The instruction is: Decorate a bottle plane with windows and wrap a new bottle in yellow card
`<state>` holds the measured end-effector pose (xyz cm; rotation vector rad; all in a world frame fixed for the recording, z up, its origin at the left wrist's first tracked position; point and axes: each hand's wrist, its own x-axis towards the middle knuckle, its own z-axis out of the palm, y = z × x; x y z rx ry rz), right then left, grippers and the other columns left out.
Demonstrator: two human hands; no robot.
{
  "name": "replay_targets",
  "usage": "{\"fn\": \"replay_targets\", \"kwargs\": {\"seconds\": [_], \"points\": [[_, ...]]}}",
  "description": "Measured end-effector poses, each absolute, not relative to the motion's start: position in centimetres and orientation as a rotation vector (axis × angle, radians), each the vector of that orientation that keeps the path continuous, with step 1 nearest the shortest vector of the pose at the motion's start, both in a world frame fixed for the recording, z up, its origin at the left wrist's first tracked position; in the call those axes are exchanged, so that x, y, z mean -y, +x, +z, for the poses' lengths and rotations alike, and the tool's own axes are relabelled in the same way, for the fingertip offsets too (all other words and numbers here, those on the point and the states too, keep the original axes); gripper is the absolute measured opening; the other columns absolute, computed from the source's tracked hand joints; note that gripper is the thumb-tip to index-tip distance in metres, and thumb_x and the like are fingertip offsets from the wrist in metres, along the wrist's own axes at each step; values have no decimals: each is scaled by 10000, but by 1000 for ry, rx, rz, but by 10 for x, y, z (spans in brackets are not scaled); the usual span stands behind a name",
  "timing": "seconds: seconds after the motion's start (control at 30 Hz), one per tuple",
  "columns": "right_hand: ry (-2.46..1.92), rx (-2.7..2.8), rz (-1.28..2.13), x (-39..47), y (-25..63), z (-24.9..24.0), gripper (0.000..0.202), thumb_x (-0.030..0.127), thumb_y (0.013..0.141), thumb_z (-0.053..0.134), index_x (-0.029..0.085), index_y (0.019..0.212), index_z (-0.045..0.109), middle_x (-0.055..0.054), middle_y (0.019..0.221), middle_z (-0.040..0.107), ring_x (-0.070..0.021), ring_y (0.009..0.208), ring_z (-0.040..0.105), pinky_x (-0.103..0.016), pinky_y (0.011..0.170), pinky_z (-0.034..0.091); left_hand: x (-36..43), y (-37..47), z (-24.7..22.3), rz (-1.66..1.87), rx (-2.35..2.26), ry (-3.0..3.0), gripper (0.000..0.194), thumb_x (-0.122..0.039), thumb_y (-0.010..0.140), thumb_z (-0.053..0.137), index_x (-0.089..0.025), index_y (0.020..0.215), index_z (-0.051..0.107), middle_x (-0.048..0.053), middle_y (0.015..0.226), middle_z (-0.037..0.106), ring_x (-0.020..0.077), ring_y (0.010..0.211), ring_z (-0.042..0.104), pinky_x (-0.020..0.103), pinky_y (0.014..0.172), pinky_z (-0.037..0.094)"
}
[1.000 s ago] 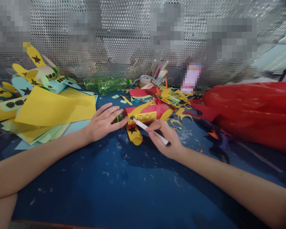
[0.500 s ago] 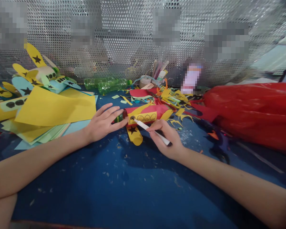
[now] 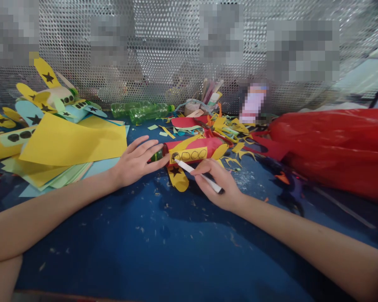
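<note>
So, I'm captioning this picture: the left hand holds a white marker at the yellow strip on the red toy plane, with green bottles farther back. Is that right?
Wrong hand: in the head view, the right hand holds the white marker at the yellow strip on the red toy plane, with green bottles farther back.

This looks like a handicraft workspace: a scuffed blue tabletop point(image 3: 176, 251) set against a perforated metal wall point(image 3: 164, 44), with stacked coloured paper point(image 3: 75, 144), scattered paper scraps point(image 3: 219, 123), green plastic bottles point(image 3: 151, 112), and a red toy plane point(image 3: 212, 147) with yellow wings.
</note>
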<state>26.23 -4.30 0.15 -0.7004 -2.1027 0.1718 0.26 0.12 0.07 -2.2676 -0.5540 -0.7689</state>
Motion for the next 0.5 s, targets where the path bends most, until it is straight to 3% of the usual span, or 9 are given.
{"fn": "replay_targets", "kwargs": {"seconds": [0.5], "points": [[-700,2111,155,43,262,3,124,120,844,496,234,880,530,-5,720,588,-159,636,562,-332,608,442,0,4,3,-710,524,-2184,365,-115,867,589,-262,1200,574,59,1153,645,192,1133,550,393,1063,405]]}}
